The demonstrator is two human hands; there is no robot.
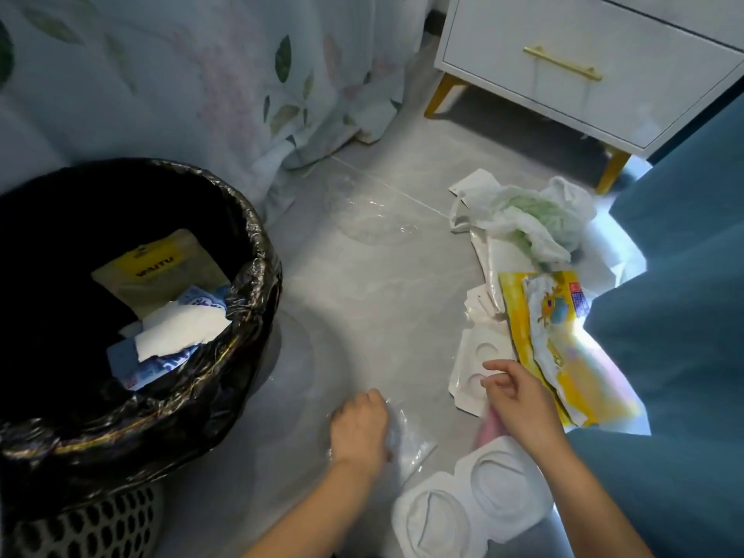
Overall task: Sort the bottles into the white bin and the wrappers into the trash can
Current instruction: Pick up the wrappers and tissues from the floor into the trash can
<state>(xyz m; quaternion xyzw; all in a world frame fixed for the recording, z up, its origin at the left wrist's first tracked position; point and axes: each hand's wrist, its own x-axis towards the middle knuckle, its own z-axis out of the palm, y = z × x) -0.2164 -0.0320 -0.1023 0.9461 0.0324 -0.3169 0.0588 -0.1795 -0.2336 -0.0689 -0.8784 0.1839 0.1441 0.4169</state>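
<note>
Clear, limp film (406, 445) is crumpling under the left hand (359, 424) gripping its edge, likely slippery, while the right hand (519, 400) is hovering, fingers (497, 380) loosely curled, empty.

Glossy black plastic liner (257, 255); glossy floor tiles (374, 300); shiny brass-look drawer handle (562, 63).

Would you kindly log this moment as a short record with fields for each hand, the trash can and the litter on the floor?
left hand: left hand grips a clear crumpled plastic wrapper on the grey floor
right hand: right hand hovers with loosely curled fingers over a white moulded paper tray, holding nothing
trash can: black-lined round trash can at left, already holding packets
floor litter: yellow foil snack wrapper, white and green plastic bag
bottles: none clearly visible
</note>
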